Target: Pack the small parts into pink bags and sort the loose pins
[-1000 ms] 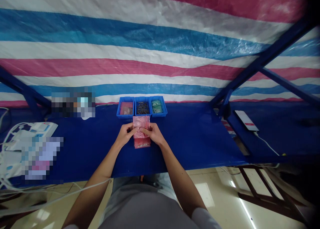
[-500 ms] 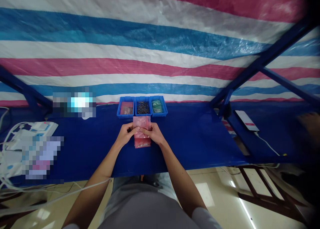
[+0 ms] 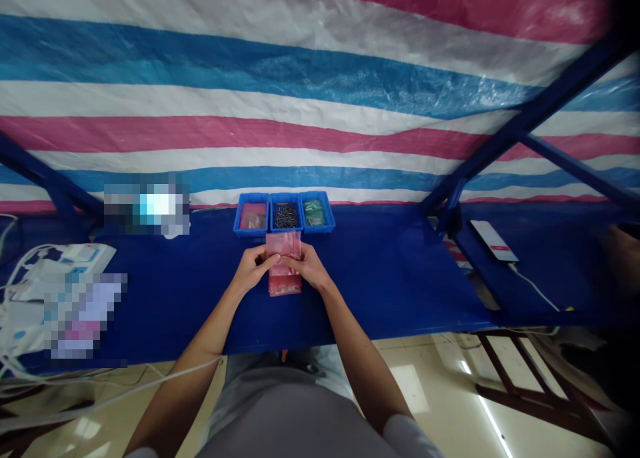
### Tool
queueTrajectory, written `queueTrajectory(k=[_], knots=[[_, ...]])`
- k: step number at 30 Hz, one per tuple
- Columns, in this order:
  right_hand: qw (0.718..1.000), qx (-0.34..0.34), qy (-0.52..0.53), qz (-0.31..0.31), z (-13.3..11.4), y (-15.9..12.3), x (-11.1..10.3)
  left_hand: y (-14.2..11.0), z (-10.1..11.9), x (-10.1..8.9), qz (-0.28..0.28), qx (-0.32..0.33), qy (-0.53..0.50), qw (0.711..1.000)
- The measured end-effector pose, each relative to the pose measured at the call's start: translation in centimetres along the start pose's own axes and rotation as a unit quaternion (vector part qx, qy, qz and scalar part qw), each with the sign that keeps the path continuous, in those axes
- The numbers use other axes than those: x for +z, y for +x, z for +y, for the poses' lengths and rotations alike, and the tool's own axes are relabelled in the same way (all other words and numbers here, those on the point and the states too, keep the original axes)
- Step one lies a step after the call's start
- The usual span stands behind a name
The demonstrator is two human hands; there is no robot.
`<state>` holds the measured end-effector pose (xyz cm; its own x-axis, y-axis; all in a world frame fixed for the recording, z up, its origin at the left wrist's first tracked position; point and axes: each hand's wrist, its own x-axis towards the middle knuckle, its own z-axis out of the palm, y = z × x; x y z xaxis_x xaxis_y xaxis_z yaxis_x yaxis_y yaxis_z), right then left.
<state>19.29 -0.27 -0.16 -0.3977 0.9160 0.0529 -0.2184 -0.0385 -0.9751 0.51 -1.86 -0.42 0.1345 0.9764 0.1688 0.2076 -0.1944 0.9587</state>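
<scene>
Left hand (image 3: 250, 268), right hand (image 3: 311, 268) angled inward, fingers pinching pink bag (image 3: 283, 244), thumbs nearly meeting, blue bins (image 3: 319, 230) just beyond fingertips

Blue table (image 3: 390, 278), 3 blue bins (image 3: 271, 215) side by side

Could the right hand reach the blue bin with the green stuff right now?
Probably yes: the green-filled bin lies just beyond the right hand, open-topped, with nothing visible blocking it. That hand is holding the pink bag, though, so it would likely need to let go first.
</scene>
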Motion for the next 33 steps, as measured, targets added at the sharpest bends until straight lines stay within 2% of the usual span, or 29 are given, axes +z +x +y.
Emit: queueTrajectory(k=[15,21,28,33], knots=[[1.0,-0.012,-0.004,0.003,-0.08,-0.11,0.08,-0.05,-0.05,-0.04,-0.017,-0.019,-0.058,0.998],[1.0,-0.005,0.009,-0.013,-0.24,-0.22,0.12,0.02,0.03,-0.11,-0.003,-0.019,-0.048,0.999],[0.999,-0.027,-0.016,0.021,-0.08,-0.09,-0.08,-0.13,0.0,-0.07,-0.016,-0.034,-0.067,0.997],[1.0,-0.023,-0.017,0.003,0.15,-0.09,0.0,-0.08,-0.22,-0.22,-0.02,-0.023,-0.045,0.999]])
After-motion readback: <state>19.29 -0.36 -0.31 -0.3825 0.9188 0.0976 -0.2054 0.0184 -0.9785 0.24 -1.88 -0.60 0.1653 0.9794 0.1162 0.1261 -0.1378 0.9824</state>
